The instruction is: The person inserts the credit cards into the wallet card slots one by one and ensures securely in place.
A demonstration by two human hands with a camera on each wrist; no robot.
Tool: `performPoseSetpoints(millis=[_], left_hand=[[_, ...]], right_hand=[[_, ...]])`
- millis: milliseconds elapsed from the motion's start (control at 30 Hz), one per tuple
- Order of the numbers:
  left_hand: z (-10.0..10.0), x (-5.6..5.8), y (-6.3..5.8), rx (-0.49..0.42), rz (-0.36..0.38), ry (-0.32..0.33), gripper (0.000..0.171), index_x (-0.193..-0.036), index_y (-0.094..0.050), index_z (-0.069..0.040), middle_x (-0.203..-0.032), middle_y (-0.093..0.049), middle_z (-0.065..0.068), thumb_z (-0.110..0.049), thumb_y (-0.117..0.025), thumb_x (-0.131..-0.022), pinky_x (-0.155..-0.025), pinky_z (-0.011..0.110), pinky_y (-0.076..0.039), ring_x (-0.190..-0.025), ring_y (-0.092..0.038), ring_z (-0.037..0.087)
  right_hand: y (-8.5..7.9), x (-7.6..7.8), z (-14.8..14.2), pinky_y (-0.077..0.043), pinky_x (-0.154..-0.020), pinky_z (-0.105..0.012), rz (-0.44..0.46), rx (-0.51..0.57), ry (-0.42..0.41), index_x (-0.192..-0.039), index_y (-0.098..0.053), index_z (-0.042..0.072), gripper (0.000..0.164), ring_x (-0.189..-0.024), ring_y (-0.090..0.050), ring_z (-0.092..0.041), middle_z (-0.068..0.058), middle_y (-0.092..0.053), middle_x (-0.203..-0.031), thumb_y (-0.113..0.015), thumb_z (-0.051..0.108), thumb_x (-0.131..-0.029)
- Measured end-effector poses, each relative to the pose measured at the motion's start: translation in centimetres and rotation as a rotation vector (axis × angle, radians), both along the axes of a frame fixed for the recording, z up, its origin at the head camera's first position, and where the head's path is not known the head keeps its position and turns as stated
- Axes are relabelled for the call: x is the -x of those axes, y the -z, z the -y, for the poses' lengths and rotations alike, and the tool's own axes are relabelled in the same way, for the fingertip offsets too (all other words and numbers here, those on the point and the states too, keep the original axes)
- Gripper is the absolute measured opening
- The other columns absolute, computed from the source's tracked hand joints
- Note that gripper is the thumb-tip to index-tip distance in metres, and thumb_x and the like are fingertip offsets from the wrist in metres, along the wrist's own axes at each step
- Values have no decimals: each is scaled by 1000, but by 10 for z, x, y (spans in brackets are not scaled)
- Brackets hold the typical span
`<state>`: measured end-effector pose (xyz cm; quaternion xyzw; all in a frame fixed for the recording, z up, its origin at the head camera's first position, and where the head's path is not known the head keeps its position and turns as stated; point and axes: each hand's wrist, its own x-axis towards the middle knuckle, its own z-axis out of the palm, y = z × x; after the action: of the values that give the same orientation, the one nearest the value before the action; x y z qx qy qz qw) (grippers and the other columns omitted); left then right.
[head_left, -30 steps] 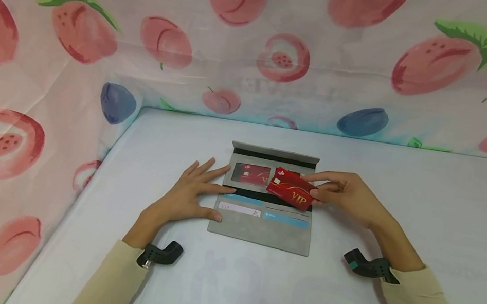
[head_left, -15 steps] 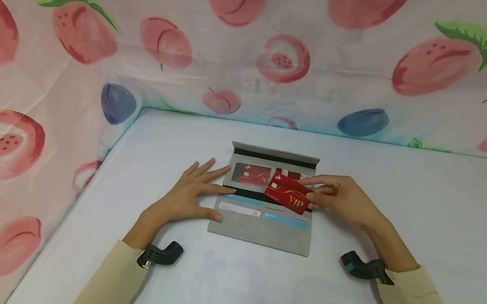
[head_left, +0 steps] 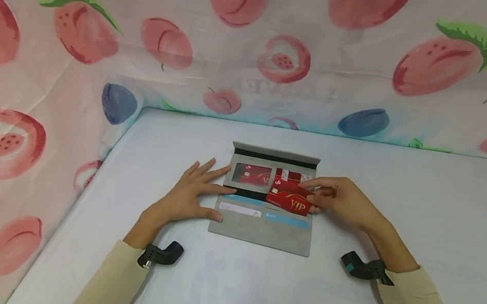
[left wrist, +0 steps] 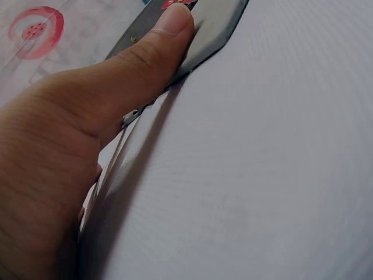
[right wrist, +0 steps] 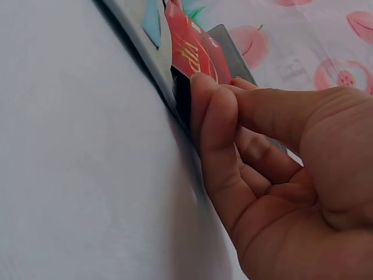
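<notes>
A grey wallet (head_left: 260,235) lies unfolded on the white table. My right hand (head_left: 341,202) pinches a red VIP card (head_left: 288,197) by its right end, over the wallet's dark fold and the lower part's upper edge. In the right wrist view the thumb and fingers grip the red card's (right wrist: 195,49) end. My left hand (head_left: 193,191) is spread at the wallet's left edge, its fingertips and thumb resting on it. Another red card (head_left: 255,175) sits in the upper left window. A white card (head_left: 240,209) and a blue card (head_left: 286,221) show in the lower slots.
The white tabletop (head_left: 248,287) surrounds the wallet. A fruit-print cloth (head_left: 229,56) hangs behind the table and along its left side. Black camera bands (head_left: 367,268) sit on both wrists. A red and white patterned piece (head_left: 291,175) shows in the wallet's upper right window.
The right hand has moved slightly down and toward the wallet's lower part with the red card, which now lies less tilted. More of the upper right window shows. The left hand stays put.
</notes>
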<state>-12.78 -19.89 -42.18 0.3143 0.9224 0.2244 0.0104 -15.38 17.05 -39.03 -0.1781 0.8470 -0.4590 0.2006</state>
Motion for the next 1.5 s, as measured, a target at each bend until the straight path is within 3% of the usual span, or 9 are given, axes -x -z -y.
performPoseSetpoints(millis=[167,300,500,800,1200,1500], left_hand=[[0,0,0,-5,1,-1,62,-128,-64,-29,-154,-30,0,-51,-79,-71,-114,52,-1,-145,-9,31],[0,0,0,-11,-8,4,62,-127,-65,-29,-154,-31,1,-50,-80,-70,-114,53,-1,-144,-10,32],[1,0,-1,-21,-21,13,62,-126,-66,-29,-153,-32,2,-49,-81,-69,-114,54,-2,-144,-12,34],[0,1,0,-18,-26,10,62,-125,-66,-28,-153,-33,3,-49,-81,-68,-114,54,-2,-144,-12,34],[2,2,2,-19,-24,7,62,-126,-66,-29,-153,-33,1,-51,-80,-69,-114,53,-2,-144,-11,32],[1,1,1,-22,-26,10,62,-125,-66,-29,-153,-33,2,-51,-80,-69,-114,53,-2,-144,-12,32]], right_hand=[[-3,-1,2,-53,-79,-31,8,-14,-23,-122,-65,7,30,-75,-67,-19,-5,-69,-85,-64,11,-92],[-4,-2,3,-54,-75,-30,-5,-22,-31,-120,-66,7,29,-75,-67,-19,-5,-67,-87,-65,11,-92],[-3,-3,4,-54,-68,-28,-85,-32,-51,-116,-69,7,26,-74,-63,-18,-4,-65,-86,-66,10,-91],[-6,-5,8,-53,-63,-27,-158,-96,-54,-116,-70,10,26,-79,-58,-19,-10,-65,-108,-67,10,-90],[-7,-8,13,-42,-58,-25,-244,-136,-86,-110,-72,11,24,-73,-48,-19,-1,-62,-89,-67,5,-88],[-3,-7,13,-45,-62,-27,-240,-143,-99,-108,-70,10,21,-77,-50,-19,-1,-61,-89,-66,4,-88]])
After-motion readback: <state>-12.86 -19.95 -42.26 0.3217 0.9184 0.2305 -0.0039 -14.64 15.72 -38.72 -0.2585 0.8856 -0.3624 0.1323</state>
